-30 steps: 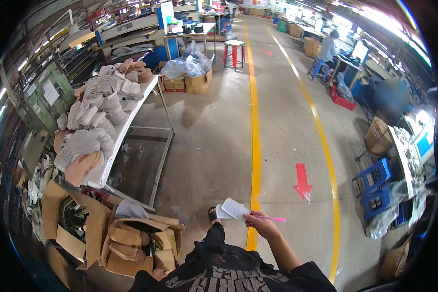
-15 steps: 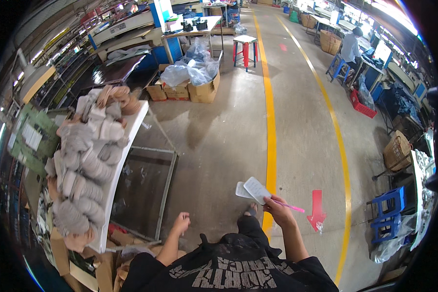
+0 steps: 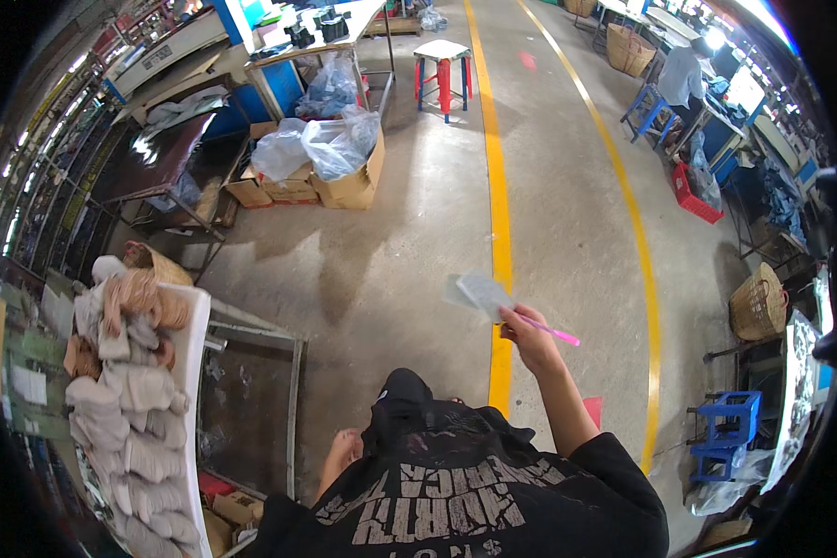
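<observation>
My right hand is out in front of me, closed on a small open notebook with pale pages, blurred by motion. A pink pen is held in the same hand and points out to the right. Low beside my body, my left hand hangs with its fingers curled and nothing visible in them. It is partly hidden by my black shirt. Nearest to it is the metal frame of a table, whose white top bears stacked bundles of grey and tan fabric pieces.
Yellow lines run along the concrete floor. Ahead stands a stool with red and blue legs. Cardboard boxes with plastic bags sit left of it. On the right are stacked blue stools, a wicker basket and a seated person.
I have moved forward along the aisle; the fabric table and red floor arrow have slid back toward me. My left hand has swung lower and closer to my body. The notebook stays in my right hand.
</observation>
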Motion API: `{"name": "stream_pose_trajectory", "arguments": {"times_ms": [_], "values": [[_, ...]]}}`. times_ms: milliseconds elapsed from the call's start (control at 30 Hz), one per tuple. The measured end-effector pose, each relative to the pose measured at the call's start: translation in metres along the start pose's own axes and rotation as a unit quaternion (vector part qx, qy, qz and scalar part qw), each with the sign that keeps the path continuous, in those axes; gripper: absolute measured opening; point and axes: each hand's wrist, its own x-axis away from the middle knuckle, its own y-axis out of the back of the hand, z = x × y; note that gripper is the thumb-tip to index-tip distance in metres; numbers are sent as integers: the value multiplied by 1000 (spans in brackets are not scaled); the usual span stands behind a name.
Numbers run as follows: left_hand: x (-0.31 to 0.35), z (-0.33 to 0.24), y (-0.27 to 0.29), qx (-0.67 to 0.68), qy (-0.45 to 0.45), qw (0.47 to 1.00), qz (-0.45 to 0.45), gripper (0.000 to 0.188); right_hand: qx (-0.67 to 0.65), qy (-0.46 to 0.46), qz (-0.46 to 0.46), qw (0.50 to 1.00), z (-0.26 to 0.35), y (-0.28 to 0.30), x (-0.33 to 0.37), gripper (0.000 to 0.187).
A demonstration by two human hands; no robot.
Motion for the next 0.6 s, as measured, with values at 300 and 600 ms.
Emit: {"name": "stream_pose_trajectory", "arguments": {"times_ms": [300,600], "values": [[-105,-272,-91,-63,50,996,38,30,176,-10,15,984,10,-39,-265,34],[-200,-765,-189,-162,-225,959,52,29,152,-223,-486,831,-190,137,-355,33]]}}
